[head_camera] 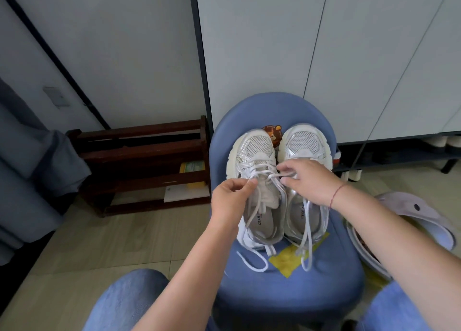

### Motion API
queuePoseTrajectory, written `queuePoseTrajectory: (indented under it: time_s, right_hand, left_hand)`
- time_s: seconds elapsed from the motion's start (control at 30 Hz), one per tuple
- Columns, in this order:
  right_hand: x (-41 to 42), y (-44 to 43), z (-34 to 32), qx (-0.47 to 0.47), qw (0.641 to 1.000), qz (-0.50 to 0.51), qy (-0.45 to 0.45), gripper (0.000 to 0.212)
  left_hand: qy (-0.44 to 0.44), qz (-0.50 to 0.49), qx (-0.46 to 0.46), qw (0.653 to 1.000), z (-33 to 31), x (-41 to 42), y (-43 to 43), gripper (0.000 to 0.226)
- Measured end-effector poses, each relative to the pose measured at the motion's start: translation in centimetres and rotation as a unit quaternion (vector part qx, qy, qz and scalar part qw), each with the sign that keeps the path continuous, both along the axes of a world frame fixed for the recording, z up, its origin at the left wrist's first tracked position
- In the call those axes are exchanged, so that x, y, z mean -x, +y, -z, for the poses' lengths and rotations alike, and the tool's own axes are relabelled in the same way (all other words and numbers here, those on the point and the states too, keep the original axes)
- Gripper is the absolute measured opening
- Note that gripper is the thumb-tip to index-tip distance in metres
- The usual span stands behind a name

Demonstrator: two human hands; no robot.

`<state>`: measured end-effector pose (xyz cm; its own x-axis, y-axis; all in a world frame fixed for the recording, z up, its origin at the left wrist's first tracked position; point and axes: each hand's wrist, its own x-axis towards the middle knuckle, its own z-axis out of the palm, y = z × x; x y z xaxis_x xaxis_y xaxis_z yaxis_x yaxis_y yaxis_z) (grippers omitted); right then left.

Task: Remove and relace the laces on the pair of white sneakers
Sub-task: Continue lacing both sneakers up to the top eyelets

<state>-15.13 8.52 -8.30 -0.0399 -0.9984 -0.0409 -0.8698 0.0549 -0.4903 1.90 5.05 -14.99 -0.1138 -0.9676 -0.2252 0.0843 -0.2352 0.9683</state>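
Note:
Two white sneakers stand side by side on a blue chair (287, 295), toes pointing away from me. The left sneaker (252, 153) has its white lace (264, 172) threaded through the upper eyelets, with a loose end trailing down to the seat. My left hand (230, 201) pinches that lace at the sneaker's left side. My right hand (309, 181) reaches across from the right and pinches the same lace near the middle. The right sneaker (305, 141) is partly hidden under my right hand; its loose lace (308, 243) hangs over the heel onto the seat.
A dark wooden shoe rack (139, 166) stands left of the chair against the wall. White cabinet doors (324, 56) rise behind the chair. A pale lilac container (421, 218) sits on the tiled floor at right. My knees in blue jeans frame the bottom edge.

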Motion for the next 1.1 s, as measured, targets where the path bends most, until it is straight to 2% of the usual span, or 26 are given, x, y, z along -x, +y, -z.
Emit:
queuePoseTrajectory:
  time_s: [0.1, 0.13, 0.17, 0.2, 0.23, 0.27, 0.33, 0.4, 0.43, 0.5, 0.57, 0.63, 0.7, 0.77, 0.8, 0.83, 0.9, 1.0, 1.03, 1.07, 1.1]
  right_hand:
    - [0.2, 0.3, -0.6, 0.007, 1.000, 0.027, 0.006, 0.016]
    - [0.5, 0.5, -1.0, 0.013, 0.999, 0.040, -0.004, 0.012]
    - [0.8, 0.9, -1.3, 0.009, 0.998, 0.048, -0.032, 0.017]
    - [1.1, 1.4, -1.6, -0.012, 0.994, 0.052, -0.095, 0.025]
    - [1.1, 2.1, -1.8, -0.045, 0.978, 0.049, -0.197, 0.027]
    - [1.0, 2.7, -2.0, -0.082, 0.945, 0.044, -0.314, 0.023]
    - [0.7, 3.5, -2.1, -0.130, 0.850, 0.035, -0.509, 0.018]
    - [0.3, 3.8, -2.2, -0.139, 0.768, 0.034, -0.624, 0.022]
    - [0.1, 3.8, -2.4, -0.132, 0.743, 0.038, -0.656, 0.023]
    - [-0.1, 3.7, -2.5, -0.101, 0.722, 0.056, -0.682, 0.021]
    - [0.1, 3.5, -2.5, -0.068, 0.718, 0.088, -0.687, 0.020]
    - [0.7, 3.2, -2.4, -0.029, 0.713, 0.131, -0.688, 0.014]
    - [1.5, 2.7, -2.0, 0.001, 0.685, 0.182, -0.705, 0.013]
    - [1.8, 2.5, -1.4, -0.010, 0.651, 0.206, -0.731, 0.017]
    - [1.6, 2.6, -1.1, -0.036, 0.656, 0.197, -0.728, 0.018]
    - [1.2, 2.8, -0.9, -0.068, 0.678, 0.177, -0.710, 0.021]
    - [0.1, 3.2, -0.5, -0.115, 0.743, 0.129, -0.647, 0.028]
    - [-0.8, 3.3, -0.1, -0.072, 0.830, 0.112, -0.541, 0.021]
    - [-0.7, 3.1, -0.1, -0.045, 0.840, 0.121, -0.527, 0.023]
    - [-0.4, 2.9, -0.2, -0.024, 0.832, 0.133, -0.539, 0.025]
    - [0.1, 2.5, -0.2, -0.006, 0.805, 0.150, -0.574, 0.026]
  left_hand:
    - [-0.029, -0.014, 0.016, 0.999, -0.5, 0.0, 0.5, 0.025]
    - [-0.067, -0.024, 0.042, 0.997, -0.7, 0.0, 0.7, 0.022]
    - [-0.121, -0.037, 0.087, 0.988, -1.0, 0.1, 1.1, 0.017]
    - [-0.165, -0.048, 0.141, 0.975, -1.4, 0.1, 1.5, 0.012]
    - [-0.175, -0.055, 0.188, 0.965, -1.8, 0.2, 1.9, 0.007]
    - [-0.159, -0.046, 0.214, 0.963, -2.3, 0.3, 2.3, 0.003]
    - [-0.075, 0.026, 0.192, 0.978, -3.0, 0.8, 3.2, 0.009]
    - [0.035, 0.132, 0.116, 0.984, -3.7, 1.4, 4.2, 0.024]
    - [0.087, 0.186, 0.077, 0.976, -3.8, 1.6, 4.7, 0.032]
    - [0.128, 0.265, 0.032, 0.955, -3.8, 1.9, 5.6, 0.045]
    - [0.109, 0.295, 0.027, 0.949, -3.6, 1.9, 6.0, 0.039]
    - [0.072, 0.288, 0.035, 0.954, -3.4, 1.8, 5.8, 0.019]
    - [0.035, 0.273, 0.040, 0.961, -3.2, 1.6, 5.4, 0.021]
    - [0.019, 0.258, 0.036, 0.965, -3.1, 1.4, 4.9, 0.025]
    - [0.013, 0.251, 0.037, 0.967, -3.1, 1.2, 4.8, 0.026]
    - [0.009, 0.244, 0.036, 0.969, -3.1, 1.2, 4.7, 0.026]
    - [0.003, 0.232, 0.033, 0.972, -3.1, 1.2, 4.7, 0.028]
    - [-0.003, 0.234, 0.024, 0.972, -3.1, 1.3, 4.8, 0.028]
    - [-0.005, 0.233, 0.023, 0.972, -3.1, 1.3, 4.8, 0.028]
    - [-0.007, 0.233, 0.023, 0.972, -3.2, 1.2, 4.8, 0.028]
    - [-0.008, 0.232, 0.025, 0.972, -3.2, 1.2, 4.7, 0.029]
